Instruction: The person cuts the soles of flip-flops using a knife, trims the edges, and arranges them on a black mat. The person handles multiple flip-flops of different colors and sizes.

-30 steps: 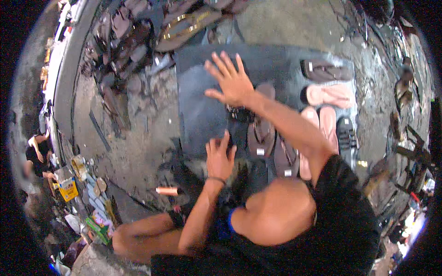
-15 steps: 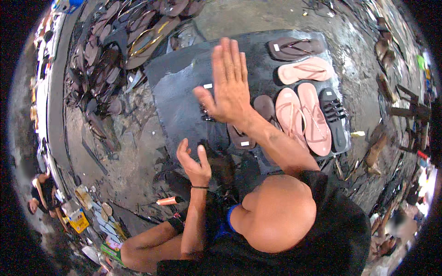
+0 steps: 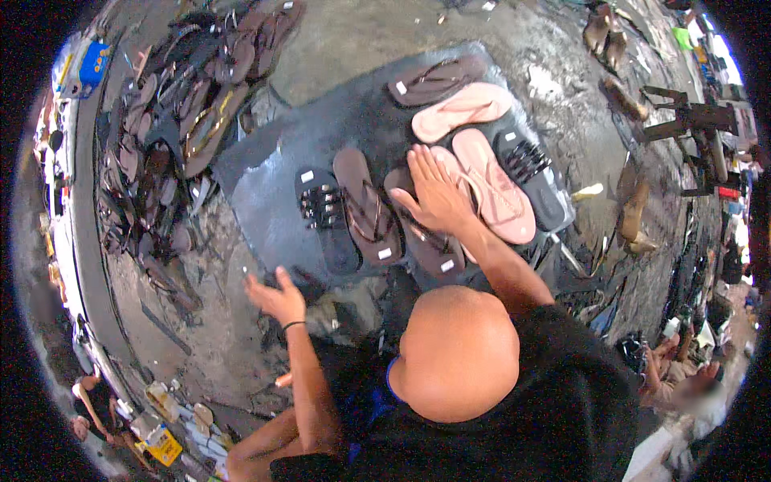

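A dark grey mat (image 3: 265, 177) lies on the dirty ground with several flat sandals laid side by side on it. My right hand (image 3: 434, 197) rests flat, fingers spread, on a dark brown sandal (image 3: 430, 245), touching the pink pair (image 3: 494, 185) beside it. Left of it lie a brown sandal (image 3: 365, 205) and a black sandal (image 3: 325, 217). My left hand (image 3: 277, 297) hovers open over the ground at the mat's near left edge and holds nothing.
Farther back on the mat are one pink sandal (image 3: 462, 108) and one dark brown sandal (image 3: 438, 76), with a black strapped one (image 3: 530, 173) at the right. A heap of dark sandals (image 3: 185, 120) fills the left. A wooden stand (image 3: 699, 120) and another person (image 3: 683, 386) are at right.
My right hand has drawn back from the far part of the mat onto the sandals. My left hand has moved left, off the mat. The black and brown sandals now lie uncovered.
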Demonstrator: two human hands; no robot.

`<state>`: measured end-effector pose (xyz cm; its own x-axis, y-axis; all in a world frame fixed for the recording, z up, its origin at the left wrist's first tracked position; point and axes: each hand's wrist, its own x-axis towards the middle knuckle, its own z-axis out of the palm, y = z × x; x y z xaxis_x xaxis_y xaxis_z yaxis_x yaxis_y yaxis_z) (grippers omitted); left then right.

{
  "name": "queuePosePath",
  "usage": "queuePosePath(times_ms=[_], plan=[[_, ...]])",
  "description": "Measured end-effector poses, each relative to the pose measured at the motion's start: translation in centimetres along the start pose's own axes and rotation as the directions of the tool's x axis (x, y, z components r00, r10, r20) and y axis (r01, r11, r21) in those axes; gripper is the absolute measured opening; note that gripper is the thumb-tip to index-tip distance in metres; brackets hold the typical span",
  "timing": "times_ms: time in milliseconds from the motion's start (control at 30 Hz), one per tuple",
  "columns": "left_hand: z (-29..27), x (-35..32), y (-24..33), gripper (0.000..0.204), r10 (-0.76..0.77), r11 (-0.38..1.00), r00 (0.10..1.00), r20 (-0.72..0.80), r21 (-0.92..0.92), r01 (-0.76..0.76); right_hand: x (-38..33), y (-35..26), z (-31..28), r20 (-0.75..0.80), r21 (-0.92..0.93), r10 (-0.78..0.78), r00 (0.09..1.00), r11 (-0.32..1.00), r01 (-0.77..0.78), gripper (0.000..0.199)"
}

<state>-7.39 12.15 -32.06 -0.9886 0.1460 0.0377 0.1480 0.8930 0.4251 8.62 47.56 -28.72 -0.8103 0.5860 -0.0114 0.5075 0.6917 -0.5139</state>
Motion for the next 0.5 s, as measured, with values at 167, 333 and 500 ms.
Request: queuePosePath(times_ms=[167, 333, 500], plan=[[-0.9, 4.9, -7.0, 0.08, -0.157, 0.986, 0.981, 0.115, 0.07, 0.15, -4.9, 6.8, -10.1, -0.504, 0.015, 0.348, 0.791, 0.919, -0.395, 0.064], [-2.7, 8.1, 0.2, 0.059, -0.349, 0.867, 0.856, 0.381, -0.215, 0.449, -11.3, 22.2, -11.4, -0.227, 0.212, 0.757, 0.613, 0.653, -0.727, 0.073], [-7.8, 9.1, 8.0, 0.05, 0.228, 0.946, 0.966, -0.126, -0.206, -0.25, -9.8, 25.7, -14.1, -0.158, 0.273, 0.643, 0.75, 0.758, -0.592, 0.064]])
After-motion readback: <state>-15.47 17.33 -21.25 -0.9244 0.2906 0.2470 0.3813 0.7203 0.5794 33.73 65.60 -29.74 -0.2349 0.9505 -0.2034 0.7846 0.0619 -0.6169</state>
